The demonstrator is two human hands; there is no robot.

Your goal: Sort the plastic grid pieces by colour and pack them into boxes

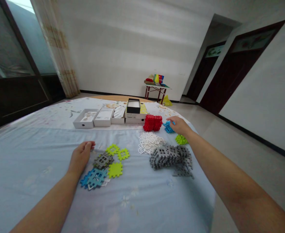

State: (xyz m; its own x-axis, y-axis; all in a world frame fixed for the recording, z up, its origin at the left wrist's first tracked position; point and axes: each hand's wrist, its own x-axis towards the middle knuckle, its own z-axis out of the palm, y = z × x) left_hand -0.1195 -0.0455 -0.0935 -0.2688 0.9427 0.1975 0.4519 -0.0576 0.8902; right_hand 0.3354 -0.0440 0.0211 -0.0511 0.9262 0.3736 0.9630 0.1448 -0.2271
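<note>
My left hand [81, 156] rests on the cloth with its fingers curled together, and no piece shows in it. Close to its right lie dark grey window-shaped interlocking tiles [103, 160], blue ones [95, 178] partly over white frames [106, 181], and several lime-green tiles [115, 170]. Stretched far forward, my right hand [178, 125] is over a pile of blue tiles [168, 127], index finger extended and thumb apart. Whether it touches the pile I cannot tell. Left of that hand stands a red tile stack [152, 123]; a lime-green pile [181, 139] sits beneath my right forearm.
White frame pieces [151, 142] lie in a heap behind a large grey tile stack [170, 157]. Open white boxes [103, 117] and a black-rimmed box [133, 105] line the back of the cloth-covered table [137, 207]. A small side table [158, 86] stands by the wall.
</note>
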